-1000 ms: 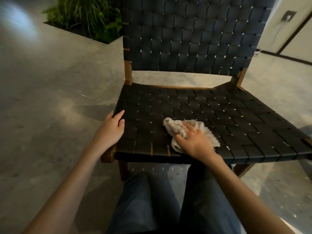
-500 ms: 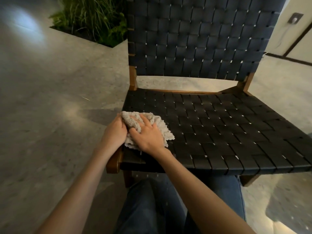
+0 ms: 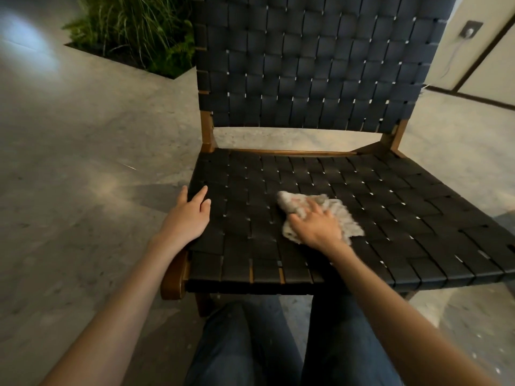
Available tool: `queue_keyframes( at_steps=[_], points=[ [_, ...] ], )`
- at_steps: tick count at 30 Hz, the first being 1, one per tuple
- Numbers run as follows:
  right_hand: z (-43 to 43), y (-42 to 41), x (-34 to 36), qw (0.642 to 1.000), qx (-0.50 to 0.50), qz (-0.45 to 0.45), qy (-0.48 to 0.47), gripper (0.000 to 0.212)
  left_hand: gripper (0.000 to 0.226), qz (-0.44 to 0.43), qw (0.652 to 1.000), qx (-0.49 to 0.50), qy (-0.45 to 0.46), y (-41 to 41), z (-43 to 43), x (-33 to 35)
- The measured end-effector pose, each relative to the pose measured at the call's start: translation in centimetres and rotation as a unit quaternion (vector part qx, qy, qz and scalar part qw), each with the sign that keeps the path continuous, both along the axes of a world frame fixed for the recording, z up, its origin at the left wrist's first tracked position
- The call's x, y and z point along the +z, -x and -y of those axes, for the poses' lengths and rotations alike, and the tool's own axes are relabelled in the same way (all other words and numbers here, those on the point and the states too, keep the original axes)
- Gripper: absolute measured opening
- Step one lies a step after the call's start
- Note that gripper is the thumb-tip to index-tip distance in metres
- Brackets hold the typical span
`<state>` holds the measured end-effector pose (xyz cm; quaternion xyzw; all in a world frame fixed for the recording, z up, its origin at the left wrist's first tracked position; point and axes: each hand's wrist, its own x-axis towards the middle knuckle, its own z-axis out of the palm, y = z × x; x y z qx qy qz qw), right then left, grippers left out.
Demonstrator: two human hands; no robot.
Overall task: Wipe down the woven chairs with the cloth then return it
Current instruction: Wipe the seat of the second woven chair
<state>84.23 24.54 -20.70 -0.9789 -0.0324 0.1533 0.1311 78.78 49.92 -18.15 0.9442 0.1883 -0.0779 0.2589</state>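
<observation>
Woven seat (image 3: 376,201) carries the cloth (image 3: 347,222), pressed beneath the right grip (image 3: 315,227).

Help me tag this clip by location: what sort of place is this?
Probably an indoor lobby or lounge, though that is not certain. The speckled polished floor has a planting bed of grasses sunk into it, the woven chair is a low lounge type, and a wall socket sits behind it.

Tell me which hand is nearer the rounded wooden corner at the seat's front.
Left. The left hand rests on the seat edge just beyond the wooden corner; the right hand presses the cloth farther along the seat, near its middle.
</observation>
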Motion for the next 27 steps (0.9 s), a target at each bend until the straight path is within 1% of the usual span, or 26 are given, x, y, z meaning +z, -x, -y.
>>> queue_keyframes(
  at_steps=[3,5,7,9,11,12,14,16,19,21,23,25,27],
  points=[
    [-8.0,0.4,-0.3,0.991,0.097,-0.013,-0.095,0.060,0.047,0.000,1.000,-0.002,0.010,-0.1,-0.6,-0.5],
    [-12.2,0.5,0.3,0.980,0.128,-0.018,-0.153,0.059,0.048,0.001,1.000,0.003,0.013,-0.4,-0.8,-0.7],
    [-13.9,0.0,0.7,0.973,0.140,-0.023,-0.181,0.058,0.051,0.007,1.000,0.007,0.008,-0.6,-0.8,-0.9],
    [-13.1,-0.6,0.6,0.971,0.158,-0.020,-0.178,0.057,0.052,-0.002,1.000,0.012,-0.003,-0.7,-0.6,-1.0],
    [-10.5,-1.0,0.0,0.976,0.146,-0.006,-0.164,0.056,0.052,-0.015,1.000,0.015,-0.017,-0.8,-0.4,-1.0],
    [-8.7,-1.5,-0.4,0.982,0.124,0.000,-0.140,0.056,0.052,-0.019,0.999,0.013,-0.026,-0.9,-0.2,-1.0],
    [-4.2,-2.7,-1.2,0.996,0.075,0.002,-0.055,0.056,0.052,-0.022,0.999,0.006,-0.049,-1.5,0.0,-1.0],
    [0.8,-3.9,-1.4,1.000,0.021,-0.001,0.021,0.059,0.052,-0.027,0.996,-0.002,-0.082,-2.5,0.3,-1.0],
    [5.7,-4.9,-1.3,0.998,-0.050,0.004,0.048,0.059,0.051,-0.032,0.991,-0.030,-0.130,-4.0,0.8,-1.3],
    [5.9,-5.0,-1.4,0.997,-0.062,0.010,0.048,0.059,0.051,-0.025,0.990,-0.036,-0.134,-4.5,0.7,-1.4],
    [3.7,-5.1,-1.7,0.998,-0.049,0.004,0.034,0.059,0.049,-0.008,0.994,-0.027,-0.107,-4.8,0.2,-1.5],
    [-0.4,-5.0,-2.1,1.000,0.012,-0.004,0.005,0.057,0.049,0.008,0.998,-0.012,-0.069,-4.8,-0.3,-1.6],
    [-5.8,-4.9,-2.5,0.995,0.073,-0.015,-0.061,0.057,0.051,0.011,0.999,-0.009,-0.047,-4.9,-0.7,-1.6]
  ],
)
